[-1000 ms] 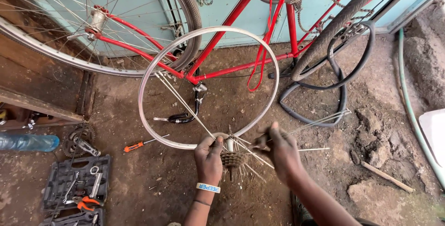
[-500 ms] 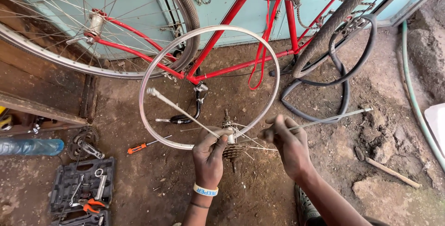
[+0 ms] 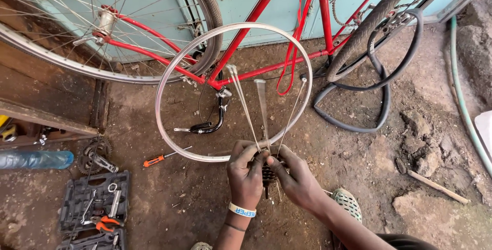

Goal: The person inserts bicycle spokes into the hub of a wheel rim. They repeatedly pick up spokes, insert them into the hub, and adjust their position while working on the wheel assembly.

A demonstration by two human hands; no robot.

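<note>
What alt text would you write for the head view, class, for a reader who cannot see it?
A person's left hand and right hand hold a wheel hub with loose spokes fanning upward, over a bare silver rim on the dirt ground. A red bicycle stands behind; an open tool case lies at left.

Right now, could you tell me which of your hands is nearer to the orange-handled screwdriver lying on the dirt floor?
Left. The left hand is just right of the orange-handled screwdriver, while the right hand sits farther right, beyond the left.
</note>
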